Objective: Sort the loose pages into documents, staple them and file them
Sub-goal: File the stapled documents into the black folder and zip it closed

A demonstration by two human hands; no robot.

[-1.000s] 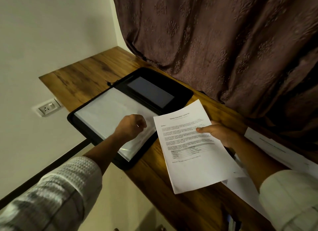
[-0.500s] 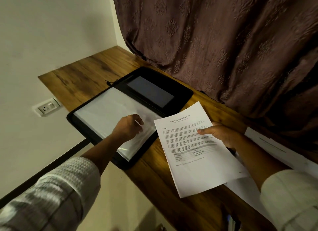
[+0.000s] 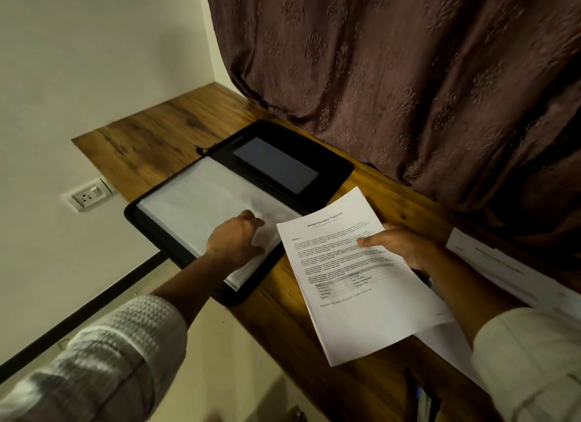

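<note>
Transcript [image 3: 361, 280] pinched by right hand [image 3: 405, 245] at 3 o'clock — left hand [image 3: 234, 242] on folder sleeve [image 3: 195, 201] at 9, grip unclear.

A wooden desk [image 3: 176, 129] runs from the upper left of the frame to the lower right. An open black folder [image 3: 342, 173] lies on it at centre, reaching its front edge. Loose white pages [image 3: 490, 264] lie at the right.

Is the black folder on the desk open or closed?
Open. The black folder lies spread flat: its far half shows a dark pocket, its near half white sleeves, which the left hand touches.
</note>
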